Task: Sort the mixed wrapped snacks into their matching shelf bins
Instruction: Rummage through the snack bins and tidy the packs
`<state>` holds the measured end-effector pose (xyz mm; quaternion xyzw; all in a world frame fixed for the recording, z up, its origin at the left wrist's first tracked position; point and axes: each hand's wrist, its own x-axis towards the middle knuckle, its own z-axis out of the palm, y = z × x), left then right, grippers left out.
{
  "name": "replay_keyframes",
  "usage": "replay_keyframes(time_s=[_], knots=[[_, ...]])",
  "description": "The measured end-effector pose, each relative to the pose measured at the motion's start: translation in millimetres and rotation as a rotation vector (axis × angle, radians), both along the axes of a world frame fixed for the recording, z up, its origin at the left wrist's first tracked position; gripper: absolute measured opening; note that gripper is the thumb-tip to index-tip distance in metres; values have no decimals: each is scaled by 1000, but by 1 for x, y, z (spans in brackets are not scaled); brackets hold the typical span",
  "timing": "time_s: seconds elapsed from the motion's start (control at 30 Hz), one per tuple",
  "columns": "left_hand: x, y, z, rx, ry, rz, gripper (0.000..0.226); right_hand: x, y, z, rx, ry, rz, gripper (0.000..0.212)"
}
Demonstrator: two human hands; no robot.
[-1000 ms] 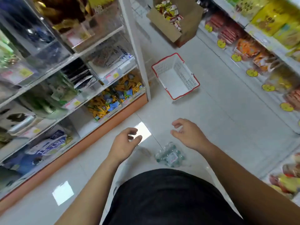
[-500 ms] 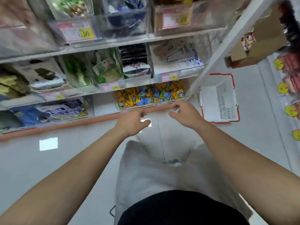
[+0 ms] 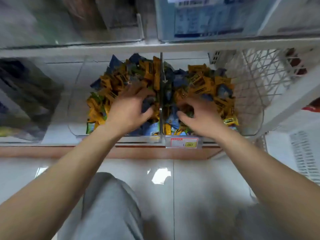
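Two clear bins side by side on the lowest shelf hold mixed wrapped snacks in orange, blue and green. My left hand (image 3: 129,110) is down in the left bin (image 3: 74,116), fingers curled around a dark blue packet (image 3: 147,105) near the divider (image 3: 161,94). My right hand (image 3: 199,115) is in the right bin (image 3: 258,122), its fingers bent into the pile of snacks (image 3: 204,84); whether it grips one is hidden. Orange packets (image 3: 110,84) fill the back of the left bin.
A price tag (image 3: 183,142) hangs on the shelf's front edge. Clear bins (image 3: 207,19) sit on the shelf above, close overhead. A white mesh side panel (image 3: 259,80) closes the shelf on the right. A white basket (image 3: 304,158) stands on the floor at right.
I have bent down close to the bottom shelf. Both hands moved forward from above the floor into the two snack bins.
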<state>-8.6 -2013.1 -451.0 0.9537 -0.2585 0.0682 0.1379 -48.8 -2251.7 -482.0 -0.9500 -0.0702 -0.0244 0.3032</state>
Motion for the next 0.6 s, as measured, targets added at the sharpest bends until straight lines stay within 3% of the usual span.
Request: replay_keyframes(time_s=[0.2,0.4,0.53,0.6], knots=[[4,6,-23,-216,-32,-16,26,3,-6,-18,-97,-94,73,52],[-1,7,-13,-220,-12,-11,26,1,0,-13,-214,-86,66,59],[-18,22,-15,-7,-194,204,47,-4,3,-8,-268,-69,78,50],[-20,29,-19,-52,-152,237,50,-4,3,-5,-291,-78,84,45]])
